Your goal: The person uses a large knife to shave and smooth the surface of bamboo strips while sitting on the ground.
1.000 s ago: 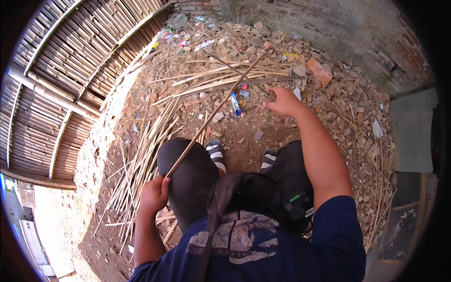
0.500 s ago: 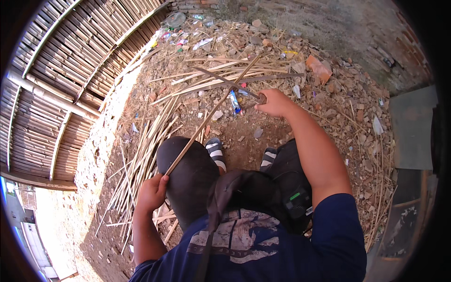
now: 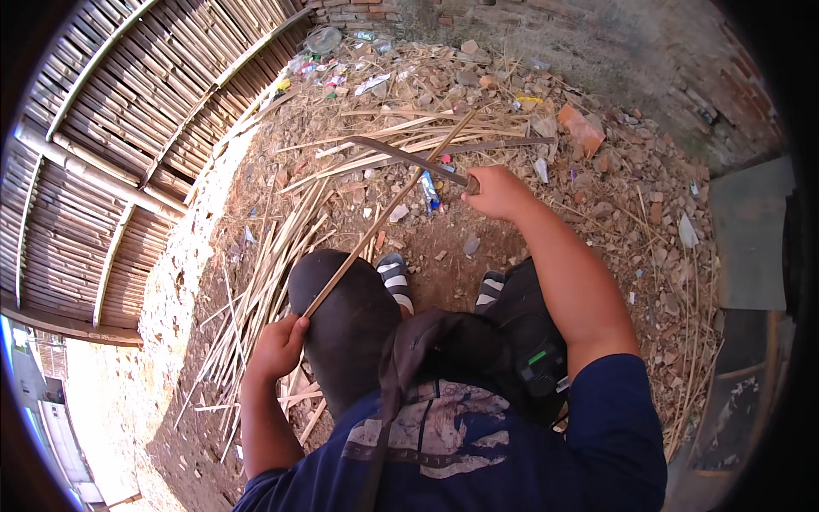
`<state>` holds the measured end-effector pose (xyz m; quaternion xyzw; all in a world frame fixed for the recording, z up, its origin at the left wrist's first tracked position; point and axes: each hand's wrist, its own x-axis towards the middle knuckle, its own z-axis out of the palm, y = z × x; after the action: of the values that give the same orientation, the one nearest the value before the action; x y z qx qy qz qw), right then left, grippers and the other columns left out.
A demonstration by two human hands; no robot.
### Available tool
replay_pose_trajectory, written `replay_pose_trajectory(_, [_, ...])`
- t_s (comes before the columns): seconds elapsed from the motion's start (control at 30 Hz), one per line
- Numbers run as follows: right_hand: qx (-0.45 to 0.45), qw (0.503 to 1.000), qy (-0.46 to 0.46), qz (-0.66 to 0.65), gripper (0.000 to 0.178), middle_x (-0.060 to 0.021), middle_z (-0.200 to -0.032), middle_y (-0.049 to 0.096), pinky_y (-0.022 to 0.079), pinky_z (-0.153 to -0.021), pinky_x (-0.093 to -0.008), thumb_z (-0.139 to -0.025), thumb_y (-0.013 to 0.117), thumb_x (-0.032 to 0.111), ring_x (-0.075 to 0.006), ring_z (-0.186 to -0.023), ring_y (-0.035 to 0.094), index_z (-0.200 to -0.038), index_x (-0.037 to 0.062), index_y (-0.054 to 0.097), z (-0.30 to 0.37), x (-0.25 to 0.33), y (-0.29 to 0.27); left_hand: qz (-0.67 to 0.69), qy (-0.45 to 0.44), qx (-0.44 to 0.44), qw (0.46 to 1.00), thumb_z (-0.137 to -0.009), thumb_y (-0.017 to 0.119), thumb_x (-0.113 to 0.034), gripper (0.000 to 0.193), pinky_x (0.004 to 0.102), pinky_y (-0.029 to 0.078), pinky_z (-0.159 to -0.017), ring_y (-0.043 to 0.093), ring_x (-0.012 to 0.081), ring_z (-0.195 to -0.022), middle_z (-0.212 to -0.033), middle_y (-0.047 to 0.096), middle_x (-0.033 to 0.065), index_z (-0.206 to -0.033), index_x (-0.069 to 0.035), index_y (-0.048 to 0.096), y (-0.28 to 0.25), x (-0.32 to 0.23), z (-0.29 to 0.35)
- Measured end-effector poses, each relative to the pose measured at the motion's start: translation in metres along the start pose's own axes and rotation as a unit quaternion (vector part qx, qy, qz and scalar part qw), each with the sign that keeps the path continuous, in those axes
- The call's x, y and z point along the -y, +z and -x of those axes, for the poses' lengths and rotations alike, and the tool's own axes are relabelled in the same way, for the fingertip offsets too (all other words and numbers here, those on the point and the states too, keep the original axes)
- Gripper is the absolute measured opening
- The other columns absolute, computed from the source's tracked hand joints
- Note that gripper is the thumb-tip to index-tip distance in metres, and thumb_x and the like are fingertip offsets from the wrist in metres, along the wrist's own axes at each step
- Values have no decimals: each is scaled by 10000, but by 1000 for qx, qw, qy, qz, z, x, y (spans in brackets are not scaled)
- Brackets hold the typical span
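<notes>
The bamboo strip [image 3: 384,218] was gripped at its lower end by the left hand [image 3: 277,346] and ran toward 1 o'clock, over the knee. The right hand [image 3: 499,192] was closed around the handle of a long blade [image 3: 409,158] lying across the strip. No cut showed yet; many split strips [image 3: 264,273] lay at 10 o'clock. The blade's edge was hard to see.

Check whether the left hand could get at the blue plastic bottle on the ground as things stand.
Probably not without letting go: the left hand is closed around the near end of the long bamboo strip, low beside the knee, while the blue bottle lies far forward, much nearer the right hand holding the blade.
</notes>
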<state>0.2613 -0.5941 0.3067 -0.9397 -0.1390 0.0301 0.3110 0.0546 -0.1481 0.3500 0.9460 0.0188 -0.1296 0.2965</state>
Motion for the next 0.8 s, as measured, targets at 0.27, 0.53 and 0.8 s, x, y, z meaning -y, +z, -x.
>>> replay_pose_trajectory(0.27, [63, 995, -66, 41, 282, -186, -825, 693, 530, -732, -487, -820, 768, 289, -390, -826, 689, -971, 61, 700, 14, 34, -6, -51, 24, -40, 998, -1060, 532, -362, 428, 502, 457, -623, 608, 454, -674, -702, 607, 241, -836, -1, 588, 5, -3, 4])
replay_pose_trajectory(0.53, [-37, 997, 65, -22, 327, -188, -880, 705, 530, -757, -443, -813, 775, 280, -353, -847, 691, -1004, 28, 691, 2, -17, -10, -89, 38, -90, 991, -1044, 560, -338, 386, 548, 455, -616, 614, 485, -691, -703, 618, 247, -827, -20, 589, 12, -10, 6])
replay_pose_trajectory(0.8, [79, 989, -75, 99, 368, -176, -861, 707, 544, -778, -474, -803, 789, 311, -386, -862, 693, -1054, 61, 688, 19, 43, -12, -164, 51, -147, 974, -1036, 573, -310, 357, 556, 459, -586, 619, 471, -652, -691, 623, 235, -805, -38, 558, 24, -7, 12])
